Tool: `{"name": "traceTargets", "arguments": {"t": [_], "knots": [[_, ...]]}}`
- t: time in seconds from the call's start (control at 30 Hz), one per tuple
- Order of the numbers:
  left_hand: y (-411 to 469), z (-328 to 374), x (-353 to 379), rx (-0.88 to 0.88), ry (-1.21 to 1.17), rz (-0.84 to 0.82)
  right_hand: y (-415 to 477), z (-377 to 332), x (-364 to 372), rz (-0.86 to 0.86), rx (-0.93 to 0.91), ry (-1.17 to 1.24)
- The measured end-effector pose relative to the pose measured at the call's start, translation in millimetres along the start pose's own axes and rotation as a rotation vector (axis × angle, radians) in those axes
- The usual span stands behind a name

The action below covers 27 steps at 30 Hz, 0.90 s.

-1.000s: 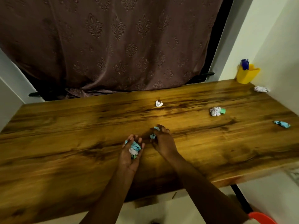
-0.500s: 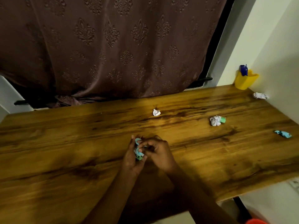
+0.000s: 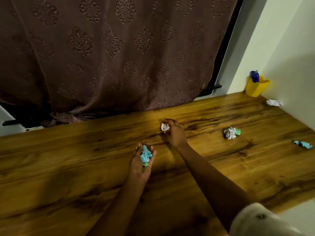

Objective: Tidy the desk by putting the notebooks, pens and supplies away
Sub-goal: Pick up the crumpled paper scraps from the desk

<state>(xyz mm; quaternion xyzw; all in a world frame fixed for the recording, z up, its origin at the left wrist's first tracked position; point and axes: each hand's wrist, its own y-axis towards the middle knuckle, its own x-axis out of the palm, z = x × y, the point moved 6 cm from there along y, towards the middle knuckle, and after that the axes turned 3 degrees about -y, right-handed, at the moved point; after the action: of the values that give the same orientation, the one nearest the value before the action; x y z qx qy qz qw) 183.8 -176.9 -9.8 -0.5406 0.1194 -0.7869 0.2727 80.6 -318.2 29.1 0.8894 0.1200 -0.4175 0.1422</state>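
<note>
Wood-grain worktop [image 3: 68, 167], warm brown with dark streaks, fills the near and middle of the head view. Two bare forearms reach onto it from the near edge.

The left hand [image 3: 142, 161] lies palm up over the middle of the worktop. Its fingers curl upward to cup a clump of blue and green paper wads [image 3: 145, 155] in the palm.

The right hand [image 3: 175, 133] stretches further, its arm extended toward the far edge. It is turned knuckles up, and its curled fingertips close on a white paper wad [image 3: 165, 127] sitting at the tips of the fingers. The hand is slightly blurred, so whether the wad rests on the wood or is lifted off it cannot be told. A pale sleeve [image 3: 255, 220] shows at the near right corner.

More crumpled paper lies loose to the right, each piece well apart from the others:
- a white and green wad [image 3: 231, 132], right of the right hand
- a blue scrap [image 3: 303, 144], by the right edge
- a white ball [image 3: 274, 103], far right against the pale wall [image 3: 289, 48]

A yellow cup [image 3: 256, 88] stands in the far right corner, with a blue item [image 3: 254, 76] poking out of the top.

A brown curtain [image 3: 119, 57] with an embossed leaf pattern hangs behind the worktop's far edge.
</note>
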Motion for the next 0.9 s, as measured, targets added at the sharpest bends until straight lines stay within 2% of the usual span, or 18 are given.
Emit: {"name": "traceTargets", "arguments": {"t": [0.1, 0.2, 0.27, 0.37, 0.43, 0.53, 0.63, 0.8, 0.87, 0.9], "knots": [[6.2, 0.6, 2.9, -0.021, -0.014, 0.004, 25.1, 5.8, 25.7, -0.137, -0.095, -0.257], [10.4, -1.4, 4.7, -0.04, -0.006, 0.015, 21.8, 11.5, 26.8, -0.076, -0.086, -0.271], [12.1, -4.6, 6.7, -0.059, -0.004, -0.002, 11.4, 20.4, 19.6, 0.011, -0.009, -0.097], [18.0, -14.7, 8.8, -0.082, 0.013, -0.004, -19.7, 24.1, -3.9, 0.147, 0.121, 0.41], [19.3, -23.7, 10.8, -0.088, 0.029, 0.003, -44.3, 12.6, -25.1, 0.168, 0.116, 0.562], [16.1, -42.4, 20.9, -0.108, 0.067, -0.003, -73.0, -2.9, -51.4, 0.138, 0.015, 0.651], [15.1, -63.6, 33.4, -0.117, 0.154, -0.007, -86.7, -5.2, -55.8, 0.066, -0.067, 0.586], [20.8, -101.4, 57.3, -0.151, 0.242, -0.027, -84.4, 16.9, -71.5, 0.06, -0.11, 0.404], [32.2, -117.5, 57.5, -0.142, 0.174, 0.001, -81.7, 31.3, -82.3, 0.023, -0.133, 0.354], [38.2, -135.9, 61.0, -0.228, 0.046, -0.01, -80.8, 40.2, -88.6, 0.001, -0.139, 0.33]]}}
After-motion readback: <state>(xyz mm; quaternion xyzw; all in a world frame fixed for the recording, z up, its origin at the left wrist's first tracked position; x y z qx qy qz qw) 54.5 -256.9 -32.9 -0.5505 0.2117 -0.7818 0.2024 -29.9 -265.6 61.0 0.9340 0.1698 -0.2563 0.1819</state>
